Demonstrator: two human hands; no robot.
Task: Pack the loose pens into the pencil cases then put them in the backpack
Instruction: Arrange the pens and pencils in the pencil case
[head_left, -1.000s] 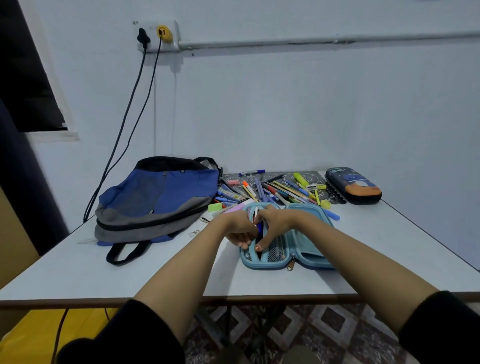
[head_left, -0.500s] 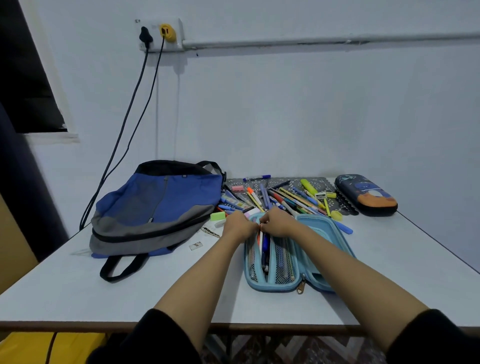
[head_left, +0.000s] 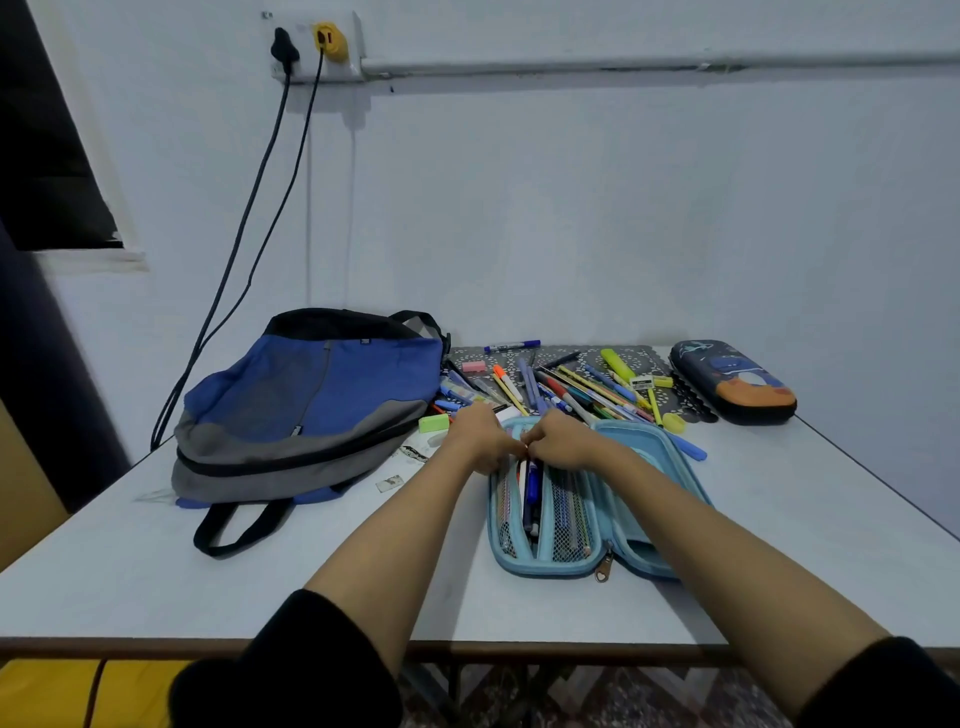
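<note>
My L hand & R hand, fingers curled, meet mid-frame over pens in open blue pencil case; grip itself I cannot tell.

Backpack: blue panels, grey band, black top and strap. Open case: light blue shell; grey mesh seen on inner pockets. Shut case: navy, orange band, blue and white print. Mat: dark grey, covered in pale lace-like pattern. Pens: blue, lilac, yellow, red, orange mixed. Highlighter: yellow. 2 erasers noted: green eraser, pink eraser. Table: pale grey-white, brown edge. 2 plugs: black plug, yellow plug. Sleeves: black.
</note>
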